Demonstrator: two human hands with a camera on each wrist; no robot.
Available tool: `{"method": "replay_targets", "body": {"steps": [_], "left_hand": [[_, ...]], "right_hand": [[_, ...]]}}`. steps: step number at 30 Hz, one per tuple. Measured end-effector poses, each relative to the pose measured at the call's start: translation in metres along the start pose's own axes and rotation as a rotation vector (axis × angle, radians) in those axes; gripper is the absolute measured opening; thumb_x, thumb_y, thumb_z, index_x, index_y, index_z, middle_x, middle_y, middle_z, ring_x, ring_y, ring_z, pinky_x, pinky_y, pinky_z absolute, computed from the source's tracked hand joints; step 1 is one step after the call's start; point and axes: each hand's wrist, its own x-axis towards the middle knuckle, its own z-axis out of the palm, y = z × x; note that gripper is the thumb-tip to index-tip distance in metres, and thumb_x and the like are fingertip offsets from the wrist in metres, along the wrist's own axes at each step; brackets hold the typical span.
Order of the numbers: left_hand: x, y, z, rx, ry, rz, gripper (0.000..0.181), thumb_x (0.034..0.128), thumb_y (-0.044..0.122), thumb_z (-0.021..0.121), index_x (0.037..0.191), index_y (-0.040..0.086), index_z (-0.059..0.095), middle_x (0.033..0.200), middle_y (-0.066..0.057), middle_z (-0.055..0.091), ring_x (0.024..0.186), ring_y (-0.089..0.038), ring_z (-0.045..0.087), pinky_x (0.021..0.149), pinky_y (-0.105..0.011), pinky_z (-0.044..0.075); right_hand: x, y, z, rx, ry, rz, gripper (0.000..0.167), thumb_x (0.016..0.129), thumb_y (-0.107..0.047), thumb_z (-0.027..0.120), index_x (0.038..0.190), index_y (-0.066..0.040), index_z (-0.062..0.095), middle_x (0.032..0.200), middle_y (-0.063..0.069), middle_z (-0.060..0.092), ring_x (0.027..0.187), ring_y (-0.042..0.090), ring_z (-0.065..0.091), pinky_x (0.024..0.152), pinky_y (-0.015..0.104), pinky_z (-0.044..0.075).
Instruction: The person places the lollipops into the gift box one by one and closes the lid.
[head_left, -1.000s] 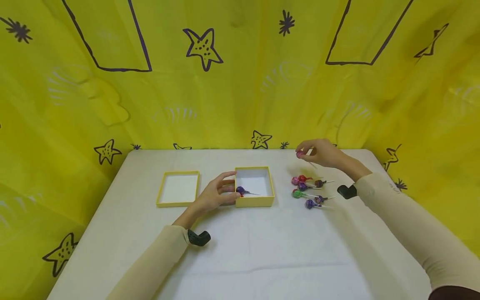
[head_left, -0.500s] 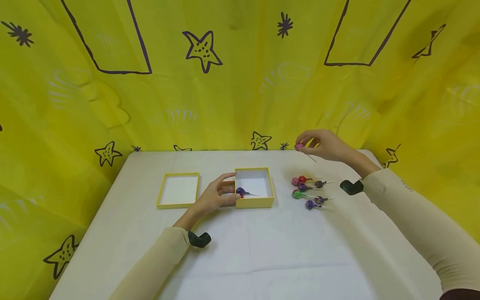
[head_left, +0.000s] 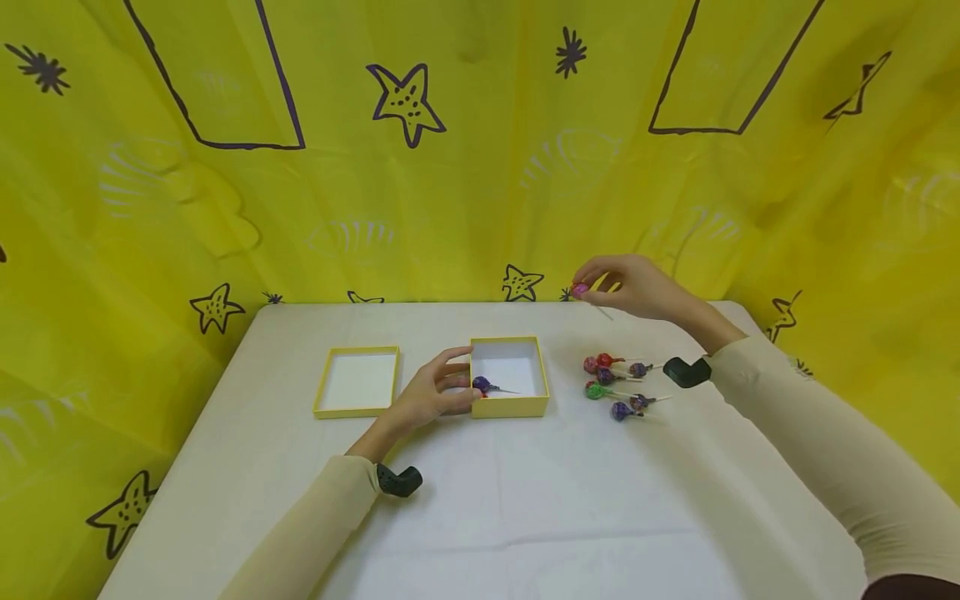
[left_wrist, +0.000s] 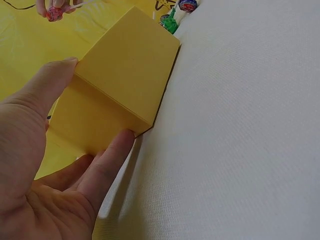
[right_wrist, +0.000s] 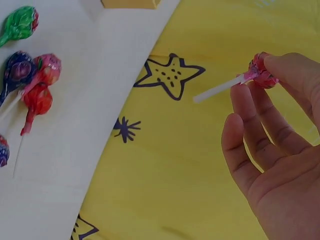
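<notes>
My left hand [head_left: 427, 395] grips the open yellow box [head_left: 510, 407] at its left side, thumb at the front corner; the left wrist view shows its thumb on one edge and fingers against another face. Inside the box lie a purple lollipop [head_left: 481, 383] and a bit of something red, mostly hidden. Raised above the table's far edge, my right hand [head_left: 637, 287] pinches a pink lollipop [right_wrist: 261, 72] by its wrapped head, the white stick pointing away from the palm. To the right of the box several lollipops lie loose, among them a green one [head_left: 596, 390] and a red one [head_left: 604, 360].
A shallow yellow-rimmed lid [head_left: 356, 382], white inside, lies left of the box. White cloth covers the table [head_left: 480, 492]. Behind it hangs a yellow curtain [head_left: 480, 200] with starfish drawings.
My right hand has risen slightly with the pink lollipop, then shifted a little left toward the box. The left hand and the box have stayed put.
</notes>
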Motion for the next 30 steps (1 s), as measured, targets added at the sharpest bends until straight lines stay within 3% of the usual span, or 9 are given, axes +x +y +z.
{"method": "replay_targets", "body": {"steps": [6,15,23,30], "left_hand": [[0.0,-0.001,0.0,0.006,0.002,-0.006,0.076,0.0942,0.007,0.075,0.159,0.013,0.035,0.155,-0.025,0.042,0.134,-0.04,0.051,0.103,-0.044,0.053],[0.001,-0.003,0.002,0.006,0.014,-0.019,0.077,0.0936,0.009,0.077,0.159,0.015,0.036,0.155,-0.024,0.043,0.135,-0.039,0.051,0.102,-0.045,0.054],[0.003,-0.004,0.002,0.014,0.029,-0.049,0.079,0.0922,0.013,0.079,0.159,0.019,0.037,0.155,-0.019,0.045,0.133,-0.035,0.053,0.102,-0.044,0.054],[0.002,-0.005,0.001,0.001,0.018,-0.016,0.077,0.0936,0.012,0.077,0.159,0.016,0.036,0.154,-0.023,0.045,0.133,-0.038,0.053,0.1,-0.045,0.055]], "right_hand": [[0.011,-0.007,0.012,0.052,-0.031,-0.015,0.023,0.095,-0.007,0.074,0.117,-0.008,0.072,0.11,0.01,0.073,0.092,0.025,0.071,0.082,0.035,0.061],[0.026,-0.021,0.042,0.145,-0.078,-0.066,0.024,0.094,-0.004,0.074,0.117,-0.005,0.072,0.11,0.011,0.074,0.089,0.025,0.072,0.073,0.029,0.061],[0.036,-0.03,0.072,0.198,-0.122,-0.129,0.02,0.094,-0.004,0.074,0.114,-0.006,0.073,0.108,0.008,0.075,0.092,0.023,0.072,0.083,0.038,0.062],[0.043,-0.035,0.094,0.221,-0.152,-0.155,0.017,0.094,-0.006,0.075,0.111,-0.008,0.074,0.108,0.005,0.075,0.091,0.022,0.072,0.085,0.038,0.061]]}}
